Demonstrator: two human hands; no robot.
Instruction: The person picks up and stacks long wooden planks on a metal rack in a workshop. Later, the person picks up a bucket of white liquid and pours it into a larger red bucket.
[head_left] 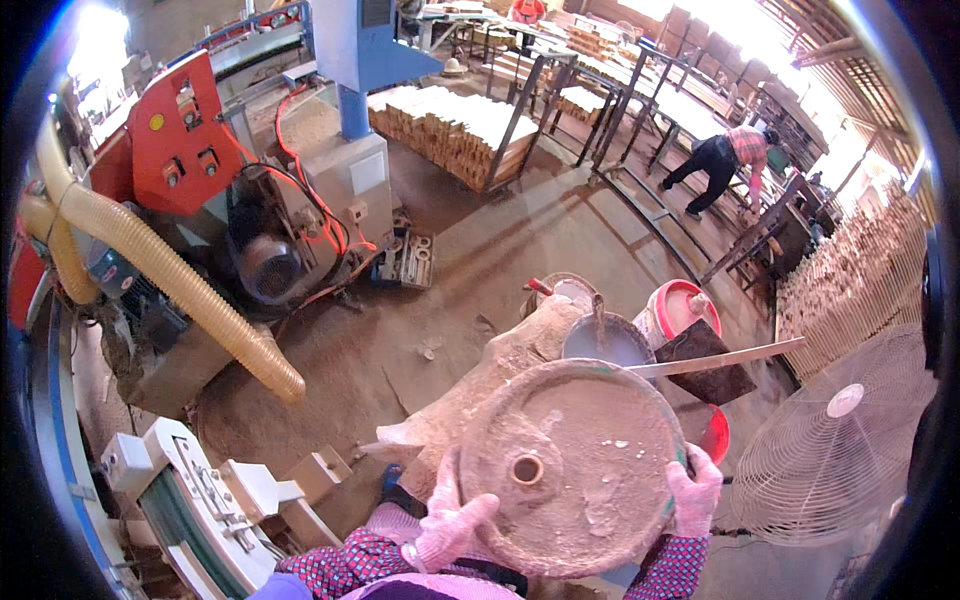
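A large round drum top (590,450), crusted with dusty brown material, is right in front of me. It has a raised rim, a short round opening left of its middle and a few white flecks. My left hand (455,515), in a pink glove, grips its left rim with the thumb over the top. Opposite, my right hand (693,490), gloved alike, is closed on the right rim, fingers partly hidden. Whether this is a loose lid or a whole drum, I cannot tell. A long wooden strip (720,357) passes just beyond its far edge.
Beyond are a bowl of greyish liquid (607,342), a red-rimmed bucket (683,308) and a dusty sack (490,375). A wire-caged fan (840,440) is at right. Machinery with a ribbed hose (170,270) fills the left. Farther off, a person (725,165) bends near wood stacks (450,135).
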